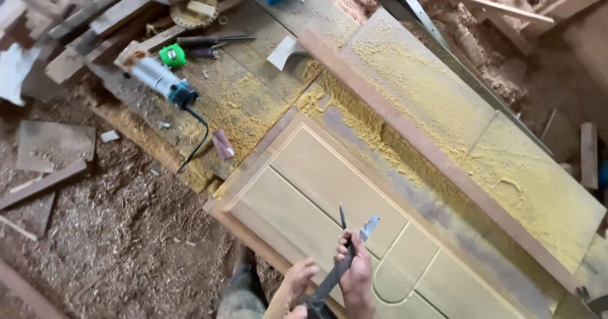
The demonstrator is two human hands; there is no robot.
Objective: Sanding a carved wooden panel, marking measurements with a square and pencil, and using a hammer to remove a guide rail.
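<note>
A carved wooden door panel [316, 186] with grooved lines and an arched recess lies flat on the bench. Over its near edge, my right hand [356, 276] is closed around the shaft of a long dark chisel [337, 272], whose pale metal tip [370, 223] points up and away. A thin dark pencil-like stick [342, 216] also rises from the right fingers. My left hand [298, 283] is just to the left and grips the chisel's lower handle end. Both hands hover above the panel, near its arched groove [396, 275].
A long wooden rail [430, 151] runs diagonally beside the panel amid yellow sawdust [380, 135]. A corded trimmer [158, 80], a green tape measure [172, 55] and hand tools [212, 40] lie at upper left. Wood scraps [47, 180] and shavings cover the floor.
</note>
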